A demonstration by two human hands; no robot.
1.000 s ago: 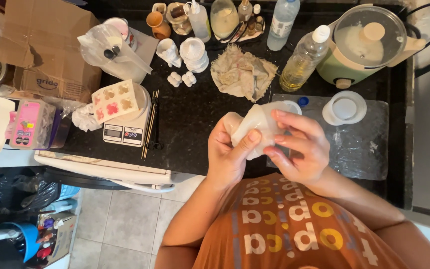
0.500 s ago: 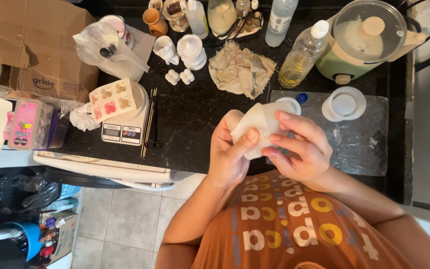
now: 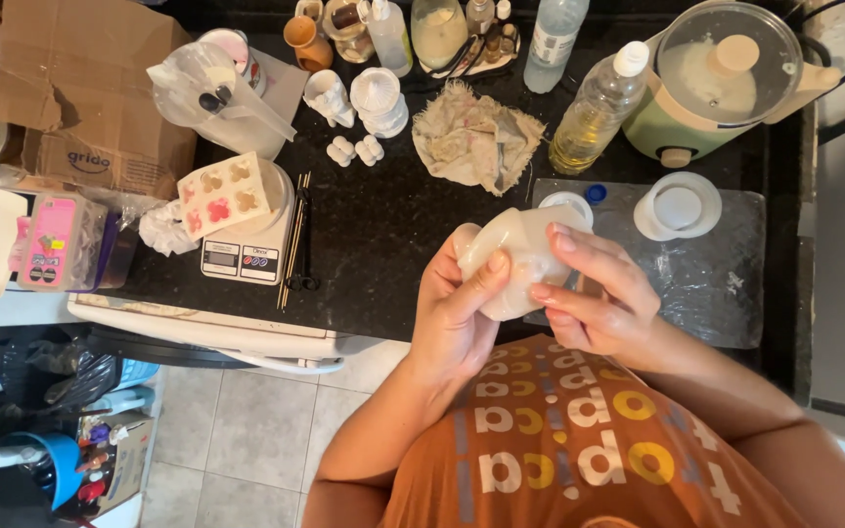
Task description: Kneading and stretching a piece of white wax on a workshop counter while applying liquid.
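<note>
Both hands clamp one soft white silicone mould (image 3: 515, 256) held above the near edge of the black counter (image 3: 383, 225). Left hand (image 3: 457, 313) wraps it from below, thumb pressed across its side. Right hand (image 3: 594, 293) pinches its right edge with its fingertips. Behind: green rice cooker (image 3: 726, 78), cardboard box (image 3: 70, 88), clear plastic sheet (image 3: 716, 264), oil bottle (image 3: 594, 108), crumpled rag (image 3: 476, 137), kitchen scale (image 3: 246, 256), white lid (image 3: 677, 205).

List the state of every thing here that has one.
White mould: held in both hands, squeezed.
Left hand: gripping the mould.
Right hand: gripping the mould.
Oil bottle: capped, part full.
Cooker: lid on.
Cardboard box: flaps open.
Rag: crumpled.
</note>
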